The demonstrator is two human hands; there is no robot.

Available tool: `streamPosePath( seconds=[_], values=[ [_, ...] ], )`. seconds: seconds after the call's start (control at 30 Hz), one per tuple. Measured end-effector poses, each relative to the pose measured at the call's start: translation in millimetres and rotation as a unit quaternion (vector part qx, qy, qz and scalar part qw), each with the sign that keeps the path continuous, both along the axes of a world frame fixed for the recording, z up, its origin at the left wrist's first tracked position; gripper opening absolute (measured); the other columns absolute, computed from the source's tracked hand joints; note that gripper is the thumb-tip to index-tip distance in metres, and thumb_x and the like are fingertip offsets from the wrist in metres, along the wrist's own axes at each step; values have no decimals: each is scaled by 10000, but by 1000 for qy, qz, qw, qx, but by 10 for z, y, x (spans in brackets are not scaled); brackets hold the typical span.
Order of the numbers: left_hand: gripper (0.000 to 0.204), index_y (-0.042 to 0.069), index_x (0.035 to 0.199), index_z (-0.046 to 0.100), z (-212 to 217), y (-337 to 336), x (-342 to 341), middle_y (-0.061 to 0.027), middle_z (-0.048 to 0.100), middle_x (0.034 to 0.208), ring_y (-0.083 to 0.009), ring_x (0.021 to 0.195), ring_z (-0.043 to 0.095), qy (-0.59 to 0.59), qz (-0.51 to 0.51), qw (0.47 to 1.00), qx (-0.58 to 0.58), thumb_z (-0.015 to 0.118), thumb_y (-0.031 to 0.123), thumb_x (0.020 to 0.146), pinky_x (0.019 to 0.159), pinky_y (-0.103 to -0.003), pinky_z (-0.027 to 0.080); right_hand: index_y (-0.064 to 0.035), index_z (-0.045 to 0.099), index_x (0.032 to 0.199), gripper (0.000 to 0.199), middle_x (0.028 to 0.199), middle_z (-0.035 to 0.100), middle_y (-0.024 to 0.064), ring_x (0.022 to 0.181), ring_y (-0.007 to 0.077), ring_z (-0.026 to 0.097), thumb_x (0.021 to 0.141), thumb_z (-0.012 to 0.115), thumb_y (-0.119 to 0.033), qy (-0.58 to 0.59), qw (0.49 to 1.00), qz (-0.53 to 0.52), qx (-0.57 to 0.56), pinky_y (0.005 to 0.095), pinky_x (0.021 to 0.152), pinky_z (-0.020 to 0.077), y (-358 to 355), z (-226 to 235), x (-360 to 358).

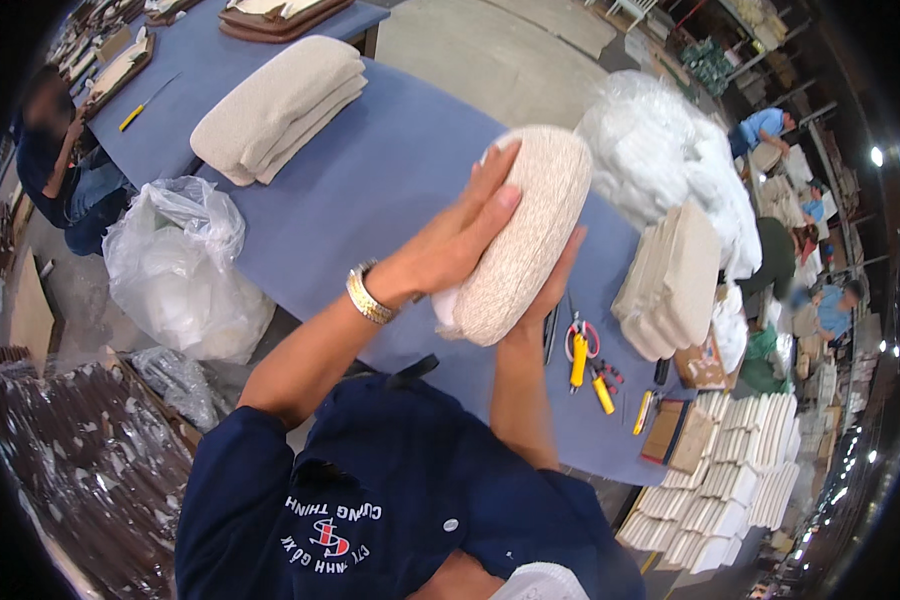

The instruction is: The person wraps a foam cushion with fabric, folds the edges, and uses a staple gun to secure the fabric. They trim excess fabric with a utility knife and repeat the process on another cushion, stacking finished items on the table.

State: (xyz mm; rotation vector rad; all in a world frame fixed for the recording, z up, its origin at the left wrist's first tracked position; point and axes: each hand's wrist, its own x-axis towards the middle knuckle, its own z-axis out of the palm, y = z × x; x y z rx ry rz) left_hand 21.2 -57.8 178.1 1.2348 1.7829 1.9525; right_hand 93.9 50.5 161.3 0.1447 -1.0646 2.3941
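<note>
Both my hands hold a plump cushion point(538, 235) in beige woven fabric, raised over the blue-grey table point(420, 130). My left hand point(470, 228), with a metal band at the wrist, presses along its left side, the thumb lying across the fabric. My right hand point(558, 285) supports its right underside, its fingers partly hidden behind it. A little white material shows at the cushion's near left end. To the right of my right hand lie pink-handled scissors point(594, 342) and a yellow-handled tool point(578, 368).
Stacked beige padded pieces point(280, 108) lie far left; another stack point(673, 280) stands right. White stuffing in clear plastic point(660, 150) sits beyond it. A yellow cutter point(642, 412) and small box point(678, 435) are near right. A plastic bag point(175, 245) stands left, by a seated person point(60, 165).
</note>
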Motion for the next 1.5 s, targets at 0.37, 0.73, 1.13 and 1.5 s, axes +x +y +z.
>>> streamPosePath(
  seconds=[0.37,0.73,1.13,1.5],
  values=[
    [1051,-72,1626,116,-18,-649,365,-300,288,1643,-377,1535,312,40,35,989,-140,731,425,935,1237,-421,257,9,277,1616,762,1595,404,185,1434,287,444,1090,334,-540,-12,963,-183,198,397,1193,347,-415,-408,-98],
    [1104,-58,1634,3,-84,-1110,1055,-345,73,1687,-435,1590,114,-82,38,977,-195,717,125,812,1264,-448,203,-37,210,1647,700,1554,449,150,1377,233,514,1105,391,-441,-203,970,-42,130,371,1153,429,-709,-1457,269],
    [985,-35,1645,36,-206,-881,818,-328,46,1697,-380,1603,58,-13,147,985,-93,671,346,996,1273,-416,138,48,365,1573,908,1670,314,190,1534,318,320,1042,315,-687,-37,987,-37,154,453,1255,262,-752,-557,15],
    [687,-66,1569,321,357,-650,30,-263,486,1522,-281,1374,513,-57,75,993,-67,510,395,1096,1130,-367,411,80,644,1272,520,1351,622,224,1215,340,605,1070,399,-332,36,895,-154,418,446,1057,469,-206,209,-502]
  ],
)
